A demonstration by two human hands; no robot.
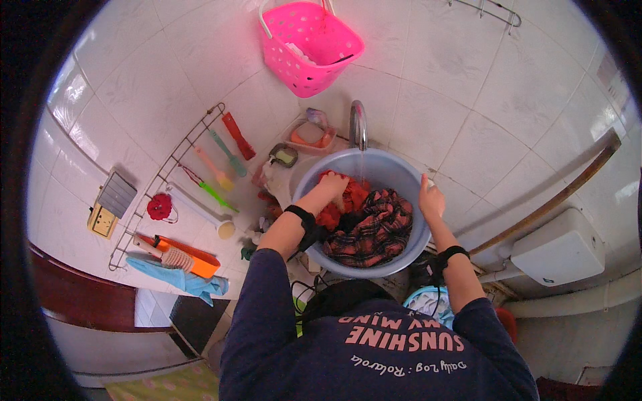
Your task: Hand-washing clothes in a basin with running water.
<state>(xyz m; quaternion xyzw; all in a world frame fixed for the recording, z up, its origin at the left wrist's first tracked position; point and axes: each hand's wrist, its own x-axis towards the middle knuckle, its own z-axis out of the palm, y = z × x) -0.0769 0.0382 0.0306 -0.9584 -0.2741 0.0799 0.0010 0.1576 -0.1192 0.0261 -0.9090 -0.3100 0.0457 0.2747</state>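
A light blue plastic basin (362, 270) stands beneath a chrome faucet (358, 120), from which a thin stream of water runs. Inside it lie a red cloth (357, 196) and a dark-and-red plaid garment (371, 235). My left hand (335, 186) is on the red cloth, its fingers bent down into it; whether they grip it is hard to see. At the basin's right rim my right hand (431, 196) holds on, thumb up and fingers partly hidden.
A pink perforated basket (311, 75) hangs above the faucet. Brushes and a blue cloth (175, 275) hang from a wire rack at left. Soap in a dish (284, 155) and a clear tray sit behind the basin. A wooden stick (551, 193) leans near a white cistern (562, 248) at right.
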